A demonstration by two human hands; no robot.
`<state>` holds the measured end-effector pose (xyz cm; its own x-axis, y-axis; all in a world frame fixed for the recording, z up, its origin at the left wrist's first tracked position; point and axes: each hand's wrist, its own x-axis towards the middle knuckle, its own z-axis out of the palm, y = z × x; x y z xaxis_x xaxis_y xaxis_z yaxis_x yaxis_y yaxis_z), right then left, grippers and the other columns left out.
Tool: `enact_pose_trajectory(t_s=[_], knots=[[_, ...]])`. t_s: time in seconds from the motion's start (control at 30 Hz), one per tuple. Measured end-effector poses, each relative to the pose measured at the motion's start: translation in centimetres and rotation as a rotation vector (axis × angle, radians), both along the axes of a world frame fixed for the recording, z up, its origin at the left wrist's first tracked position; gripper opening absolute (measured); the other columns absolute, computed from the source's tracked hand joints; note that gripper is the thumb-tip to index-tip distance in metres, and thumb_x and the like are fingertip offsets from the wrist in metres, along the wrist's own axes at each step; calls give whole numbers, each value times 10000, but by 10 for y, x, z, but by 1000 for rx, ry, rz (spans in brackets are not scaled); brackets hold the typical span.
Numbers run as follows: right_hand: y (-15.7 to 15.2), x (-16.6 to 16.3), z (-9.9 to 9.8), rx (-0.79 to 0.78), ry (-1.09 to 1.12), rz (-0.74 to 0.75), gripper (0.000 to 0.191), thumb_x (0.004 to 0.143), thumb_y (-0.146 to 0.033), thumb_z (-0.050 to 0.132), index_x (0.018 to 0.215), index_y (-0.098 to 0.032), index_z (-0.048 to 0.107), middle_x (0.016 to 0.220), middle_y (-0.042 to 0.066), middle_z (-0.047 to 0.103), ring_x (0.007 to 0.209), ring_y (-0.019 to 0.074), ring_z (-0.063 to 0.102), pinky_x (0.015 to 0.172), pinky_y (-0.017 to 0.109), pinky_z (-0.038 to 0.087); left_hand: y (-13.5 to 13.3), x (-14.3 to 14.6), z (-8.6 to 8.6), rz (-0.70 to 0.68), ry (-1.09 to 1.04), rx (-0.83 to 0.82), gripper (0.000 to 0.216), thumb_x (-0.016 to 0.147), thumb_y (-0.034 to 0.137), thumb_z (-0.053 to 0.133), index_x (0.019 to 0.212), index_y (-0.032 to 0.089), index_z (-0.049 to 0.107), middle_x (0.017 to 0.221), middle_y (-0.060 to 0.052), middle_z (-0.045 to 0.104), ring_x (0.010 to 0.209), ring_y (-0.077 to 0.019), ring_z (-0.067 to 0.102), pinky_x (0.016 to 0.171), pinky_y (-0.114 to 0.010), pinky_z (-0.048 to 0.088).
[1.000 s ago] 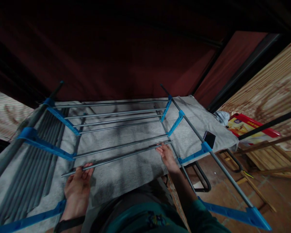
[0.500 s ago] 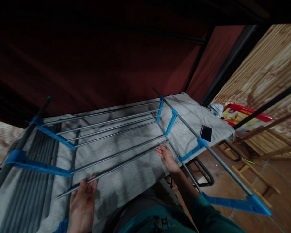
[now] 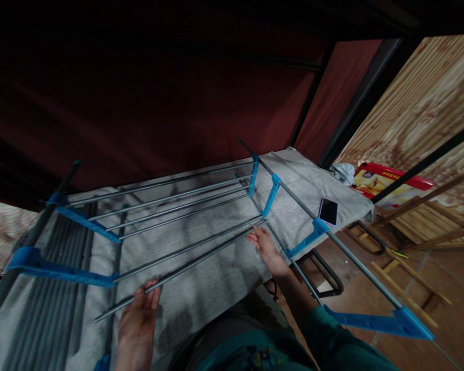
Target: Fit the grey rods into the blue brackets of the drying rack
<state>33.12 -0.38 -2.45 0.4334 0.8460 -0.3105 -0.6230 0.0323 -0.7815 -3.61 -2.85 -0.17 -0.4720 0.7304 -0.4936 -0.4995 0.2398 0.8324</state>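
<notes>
I hold a long grey metal rod (image 3: 193, 264) level over a grey cloth-covered surface (image 3: 216, 278). My left hand (image 3: 139, 322) cups the rod's near left end, fingers curled under it. My right hand (image 3: 263, 243) grips the far right end, next to a blue plastic bracket (image 3: 306, 238) of the rack frame. The rack (image 3: 170, 198) has several parallel grey rods fixed between blue side brackets. One more fixed rod lies just behind the one I hold.
A black phone (image 3: 328, 211) lies on the cloth at the right. A red box (image 3: 386, 183) and wooden slats (image 3: 421, 226) sit on the floor beyond. Several spare rods (image 3: 50, 288) lie at the left. A dark red curtain hangs behind.
The view shifted slightly left and down. The rod's left end and my left hand moved a little toward me and rightward; my right hand stays at the rod's right end.
</notes>
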Motion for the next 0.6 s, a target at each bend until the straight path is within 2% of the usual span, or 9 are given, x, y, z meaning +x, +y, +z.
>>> enact_pose_trajectory(t_s=[0.1, 0.23, 0.43, 0.6], knots=[[1, 2, 2, -6, -4, -8, 369, 716, -448, 898, 773, -285, 571, 746, -41, 709, 687, 158, 680, 754, 311, 612, 9, -2, 3, 45, -169, -73, 260, 944, 30, 505, 792, 156, 675, 866, -35, 713, 807, -99, 716, 794, -195, 619], [2, 10, 4, -8, -3, -32, 336, 725, -439, 880, 832, -269, 610, 840, -3, 753, 755, 185, 714, 760, 324, 620, 14, -4, 1, 62, -193, -95, 272, 917, -4, 485, 785, 157, 660, 849, -28, 706, 780, -105, 707, 783, -215, 627], [2, 21, 3, 14, -39, -63, 242, 822, -352, 794, 849, -234, 586, 800, -11, 728, 759, 169, 698, 814, 348, 616, 12, -8, -6, 80, -200, -58, 244, 874, -7, 507, 777, 163, 654, 865, -43, 726, 825, -122, 725, 838, -226, 624], [3, 26, 2, -11, -61, -74, 239, 812, -363, 783, 852, -235, 586, 754, -30, 696, 770, 170, 701, 804, 339, 620, 16, -4, -1, 82, -227, -55, 273, 888, -12, 458, 794, 159, 649, 813, -35, 728, 789, -119, 734, 799, -227, 629]])
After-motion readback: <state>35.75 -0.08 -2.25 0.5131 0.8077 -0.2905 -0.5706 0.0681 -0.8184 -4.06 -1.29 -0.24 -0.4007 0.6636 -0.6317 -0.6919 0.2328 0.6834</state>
